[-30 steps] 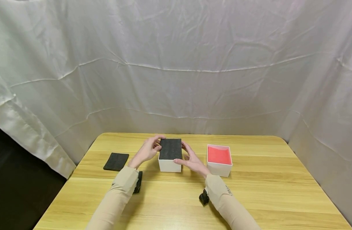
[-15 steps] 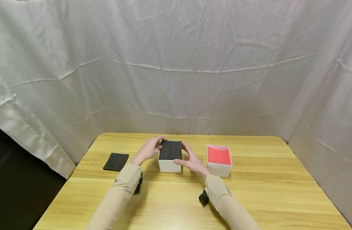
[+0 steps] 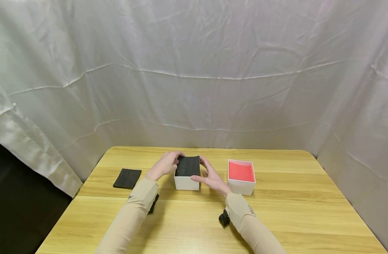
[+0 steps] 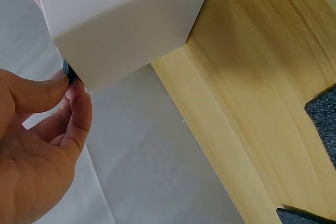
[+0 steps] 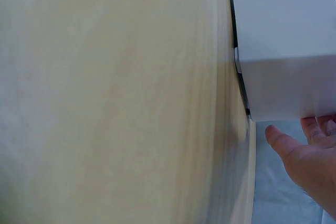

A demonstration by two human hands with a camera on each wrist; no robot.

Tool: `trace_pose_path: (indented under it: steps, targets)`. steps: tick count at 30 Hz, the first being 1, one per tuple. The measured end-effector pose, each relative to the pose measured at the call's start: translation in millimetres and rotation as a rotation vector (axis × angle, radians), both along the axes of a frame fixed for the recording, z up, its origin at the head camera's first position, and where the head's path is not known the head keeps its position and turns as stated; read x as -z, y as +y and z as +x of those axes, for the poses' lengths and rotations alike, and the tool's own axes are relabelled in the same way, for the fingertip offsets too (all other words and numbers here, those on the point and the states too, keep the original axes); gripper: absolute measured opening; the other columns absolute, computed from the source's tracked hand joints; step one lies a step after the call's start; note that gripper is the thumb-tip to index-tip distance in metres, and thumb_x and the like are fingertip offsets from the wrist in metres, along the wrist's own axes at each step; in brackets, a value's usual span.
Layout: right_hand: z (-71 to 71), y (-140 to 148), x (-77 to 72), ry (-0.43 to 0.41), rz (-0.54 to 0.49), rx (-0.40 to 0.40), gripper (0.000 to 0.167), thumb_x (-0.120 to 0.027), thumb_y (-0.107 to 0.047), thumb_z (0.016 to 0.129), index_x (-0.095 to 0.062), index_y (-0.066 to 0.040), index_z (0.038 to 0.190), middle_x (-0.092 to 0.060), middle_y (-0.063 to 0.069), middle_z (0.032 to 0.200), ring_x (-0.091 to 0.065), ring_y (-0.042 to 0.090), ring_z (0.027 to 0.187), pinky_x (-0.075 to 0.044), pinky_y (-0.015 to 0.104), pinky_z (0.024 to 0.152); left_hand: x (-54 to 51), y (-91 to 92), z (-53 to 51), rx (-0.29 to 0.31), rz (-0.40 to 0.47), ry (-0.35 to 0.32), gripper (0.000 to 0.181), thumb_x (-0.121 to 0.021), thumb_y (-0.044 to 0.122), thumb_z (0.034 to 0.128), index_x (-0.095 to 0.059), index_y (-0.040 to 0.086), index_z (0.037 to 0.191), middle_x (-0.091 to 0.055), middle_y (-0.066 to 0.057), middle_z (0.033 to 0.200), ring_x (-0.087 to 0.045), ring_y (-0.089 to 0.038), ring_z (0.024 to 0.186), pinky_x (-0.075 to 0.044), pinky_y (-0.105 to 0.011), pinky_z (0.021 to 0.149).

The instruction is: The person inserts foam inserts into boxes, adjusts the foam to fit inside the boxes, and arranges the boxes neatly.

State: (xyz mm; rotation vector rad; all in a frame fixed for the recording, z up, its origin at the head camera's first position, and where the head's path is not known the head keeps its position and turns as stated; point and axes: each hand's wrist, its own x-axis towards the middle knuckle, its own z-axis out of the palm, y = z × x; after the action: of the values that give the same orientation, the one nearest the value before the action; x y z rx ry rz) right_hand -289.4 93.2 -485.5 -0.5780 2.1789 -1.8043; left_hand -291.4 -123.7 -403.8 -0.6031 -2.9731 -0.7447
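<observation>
Mid-frame, the left hand pinches a square black foam sheet atop a white cardboard box, the right hand spread alongside.

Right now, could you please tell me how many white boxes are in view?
2. One white box stands between the left hand and right hand; the other white box, red inside, stands to its right.

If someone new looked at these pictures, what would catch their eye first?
Probably the red layer inside the rightmost white box. Next, the black pad at the top of the middle white box, pinched at its edge by the left hand. A black square lies farther left on the wooden table.
</observation>
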Motion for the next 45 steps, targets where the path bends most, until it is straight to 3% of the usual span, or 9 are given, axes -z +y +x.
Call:
trace_pose_path:
  steps: [6,11,18,26,33,45]
  targets:
    - [1.0,0.0,0.0,-0.016,0.002,0.007,0.097,-0.079,-0.023,0.088,-0.016,-0.019,0.162,-0.022,0.010,0.168,-0.018,0.031,0.157,-0.021,0.054,0.126,-0.5,1.9,-0.4,0.006,-0.053,0.018,0.037,-0.054,-0.012,0.0885,-0.066,-0.001,0.122,-0.071,-0.019,0.119,-0.065,-0.028,0.103,-0.054,-0.043,0.093]
    - [0.6,1.1,-0.2,-0.010,0.000,0.004,0.097,-0.079,-0.025,0.088,-0.016,-0.016,0.162,-0.023,0.011,0.168,-0.018,0.031,0.157,-0.020,0.055,0.126,0.3,3.4,0.4,0.018,-0.084,0.053,0.036,-0.055,-0.009,0.0876,-0.067,-0.003,0.121,-0.071,-0.021,0.117,-0.066,-0.031,0.106,-0.054,-0.045,0.095]
    - [-0.4,2.0,-1.0,-0.002,0.019,-0.006,0.096,-0.076,-0.022,0.091,-0.013,-0.013,0.163,-0.019,0.014,0.168,-0.017,0.033,0.157,-0.022,0.057,0.125,8.5,5.0,1.5,0.036,-0.103,0.202,0.020,-0.062,0.001,0.0954,-0.071,-0.002,0.113,-0.073,-0.018,0.102,-0.067,-0.033,0.096,-0.055,-0.046,0.088]
    - [-1.0,0.5,1.4,-0.010,0.013,-0.008,0.094,-0.075,-0.019,0.091,-0.015,-0.015,0.162,-0.018,0.014,0.169,-0.016,0.034,0.157,-0.021,0.058,0.125,7.1,4.2,-1.7,0.061,-0.105,0.194,0.020,-0.058,-0.007,0.0942,-0.074,0.002,0.100,-0.074,-0.013,0.096,-0.068,-0.028,0.090,-0.056,-0.043,0.082]
    - [-0.4,-0.8,0.9,-0.013,0.005,-0.004,0.094,-0.076,-0.019,0.090,-0.016,-0.017,0.162,-0.019,0.012,0.169,-0.016,0.032,0.157,-0.021,0.056,0.125,1.2,2.5,-3.2,0.060,-0.118,0.151,0.025,-0.058,-0.009,0.0930,-0.076,0.000,0.108,-0.075,-0.016,0.105,-0.069,-0.029,0.102,-0.056,-0.042,0.092]
    - [-1.6,0.4,0.6,-0.010,0.018,-0.008,0.095,-0.076,-0.020,0.090,-0.014,-0.015,0.162,-0.018,0.013,0.169,-0.015,0.032,0.158,-0.021,0.055,0.125,5.8,0.1,-4.5,0.074,-0.104,0.177,0.034,-0.059,-0.016,0.0845,-0.076,-0.002,0.110,-0.076,-0.014,0.096,-0.063,-0.019,0.084,-0.054,-0.032,0.078]
